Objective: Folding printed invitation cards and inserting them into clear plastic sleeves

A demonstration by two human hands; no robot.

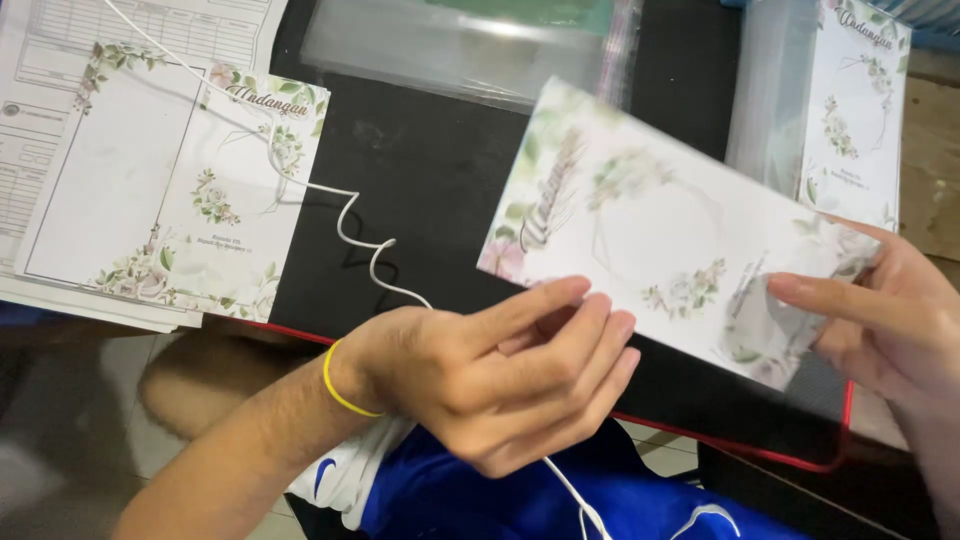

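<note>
A long white card with floral print (660,225) is held tilted above the black mat (430,180). My right hand (885,320) grips its right end between thumb and fingers. My left hand (510,375), with a yellow band on the wrist, sits at the card's lower left edge; its fingers are curled and touch or nearly touch the card, and I cannot tell whether they grip it. The card is blurred.
A stack of similar floral cards (190,190) lies at the left on printed forms (40,110). Clear plastic sleeves (470,45) lie at the top, with another sleeved floral card (855,110) at the top right. A white cable (350,215) crosses the mat.
</note>
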